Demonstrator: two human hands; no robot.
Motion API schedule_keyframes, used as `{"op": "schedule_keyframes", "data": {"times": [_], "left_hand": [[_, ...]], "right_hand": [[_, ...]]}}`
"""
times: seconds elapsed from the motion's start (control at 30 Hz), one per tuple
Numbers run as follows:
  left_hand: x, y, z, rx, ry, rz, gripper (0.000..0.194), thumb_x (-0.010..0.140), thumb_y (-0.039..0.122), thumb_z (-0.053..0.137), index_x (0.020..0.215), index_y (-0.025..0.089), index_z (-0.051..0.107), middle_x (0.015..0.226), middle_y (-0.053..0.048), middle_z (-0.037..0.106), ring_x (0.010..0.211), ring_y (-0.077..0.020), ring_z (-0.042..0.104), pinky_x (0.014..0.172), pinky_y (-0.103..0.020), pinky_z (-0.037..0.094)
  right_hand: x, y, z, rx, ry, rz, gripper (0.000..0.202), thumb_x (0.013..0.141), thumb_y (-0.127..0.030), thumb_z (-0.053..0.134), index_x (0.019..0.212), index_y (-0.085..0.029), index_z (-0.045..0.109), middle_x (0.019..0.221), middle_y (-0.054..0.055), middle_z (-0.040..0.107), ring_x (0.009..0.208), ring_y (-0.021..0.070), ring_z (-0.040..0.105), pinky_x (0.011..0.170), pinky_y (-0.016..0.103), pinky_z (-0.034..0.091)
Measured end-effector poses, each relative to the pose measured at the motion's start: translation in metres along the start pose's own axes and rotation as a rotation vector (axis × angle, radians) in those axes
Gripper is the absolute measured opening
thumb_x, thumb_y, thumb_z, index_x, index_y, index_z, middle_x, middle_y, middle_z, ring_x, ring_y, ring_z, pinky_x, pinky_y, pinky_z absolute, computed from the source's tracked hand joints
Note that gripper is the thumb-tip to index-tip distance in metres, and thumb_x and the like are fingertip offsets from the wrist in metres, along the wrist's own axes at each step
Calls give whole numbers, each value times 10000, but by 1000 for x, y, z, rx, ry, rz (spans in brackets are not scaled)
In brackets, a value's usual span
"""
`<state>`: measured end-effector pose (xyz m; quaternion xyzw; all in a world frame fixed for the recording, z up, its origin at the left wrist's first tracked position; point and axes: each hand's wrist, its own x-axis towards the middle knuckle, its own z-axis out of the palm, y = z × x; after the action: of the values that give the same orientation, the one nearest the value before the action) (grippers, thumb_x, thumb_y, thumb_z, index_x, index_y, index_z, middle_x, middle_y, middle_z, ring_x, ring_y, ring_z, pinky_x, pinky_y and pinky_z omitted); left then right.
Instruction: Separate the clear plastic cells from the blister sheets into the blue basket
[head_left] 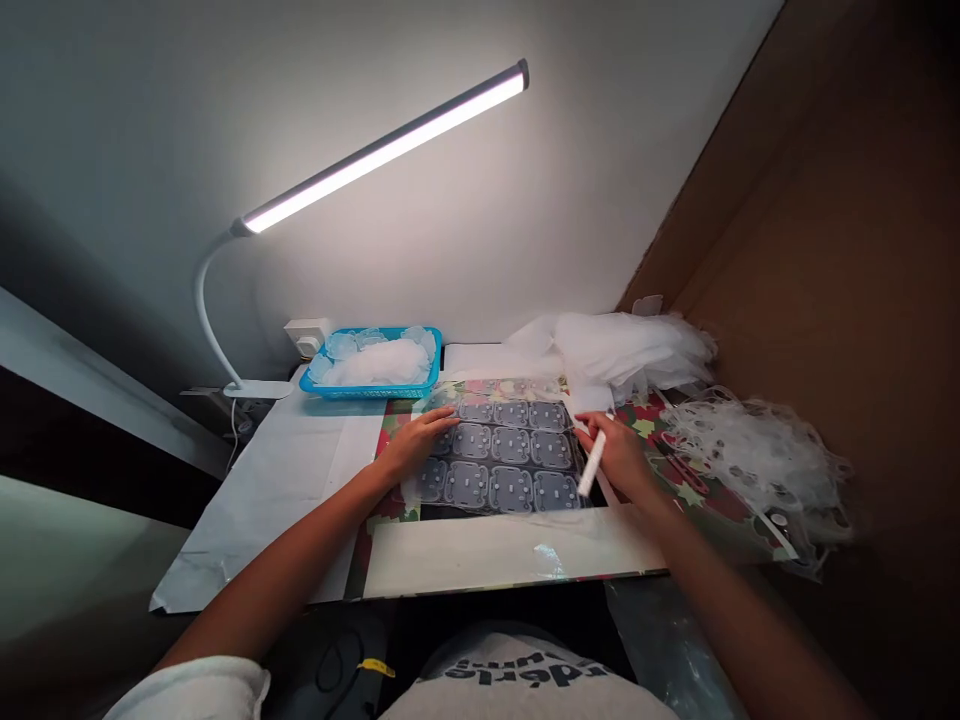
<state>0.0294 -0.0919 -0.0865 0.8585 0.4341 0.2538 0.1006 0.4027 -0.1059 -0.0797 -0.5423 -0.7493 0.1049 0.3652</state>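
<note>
A translucent sheet [510,446] with rows of rounded-square outlines and small dots lies over a black surface in front of me. My left hand [420,440] rests on the sheet's left side, its fingers stretched out and close together. At the right edge is my right hand [621,455], closed around a white pen-like stick [592,464] that slants down toward me. The fingertips of that hand are near the sheet's edge; whether they also pinch it I cannot tell. Beside the right hand lie scissors with reddish handles [686,470].
A blue basket [370,390] at the back left holds white sheer pieces. White sheer fabric [630,350] is heaped at the back right, with cut-out mesh scraps [765,465] in front. A lit lamp [390,150] hangs overhead. A brown panel [817,290] bounds the right side.
</note>
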Motion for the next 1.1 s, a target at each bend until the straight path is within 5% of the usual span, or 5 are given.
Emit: {"op": "schedule_keyframes", "data": {"times": [0.2,0.53,0.9,1.0,1.1], "left_hand": [[-5,27,-4,-144,-94,-64,409,1009,368,325,1242,222,627,1309,-54,624,1222,-195,568,1036,-372,457],[-18,58,-14,43,-534,250,779,840,578,597,1505,395,233,1616,-32,59,1468,-364,61,1153,-613,109],[-58,98,-57,66,-609,162,368,892,516,560,1248,427,592,1264,6,645,1100,-278,609,925,-443,452],[-19,107,-36,75,-443,116,331,1001,397,378,1067,306,690,864,-20,718,838,-198,644,865,-394,459],[31,109,12,35,-272,235,336,996,383,396,1227,266,610,1275,-76,615,1166,-224,559,1021,-404,397]], "right_hand": [[-73,-32,-16,260,-426,-17,285,807,-307,672,664,-215,444,1057,72,691,910,224,648,784,357,509],[-94,-27,2,202,-253,-57,157,910,-230,482,803,-224,597,1016,101,679,996,252,625,848,404,500],[-108,-71,-43,743,-934,127,363,731,-376,733,653,-199,425,857,29,713,777,182,660,633,241,449],[-83,-61,-51,901,-713,210,377,834,-584,583,838,-211,531,954,62,690,855,197,637,760,306,476],[-44,-39,-44,876,-440,291,505,948,-626,274,1017,-229,579,831,34,638,740,172,604,747,321,485]]}}
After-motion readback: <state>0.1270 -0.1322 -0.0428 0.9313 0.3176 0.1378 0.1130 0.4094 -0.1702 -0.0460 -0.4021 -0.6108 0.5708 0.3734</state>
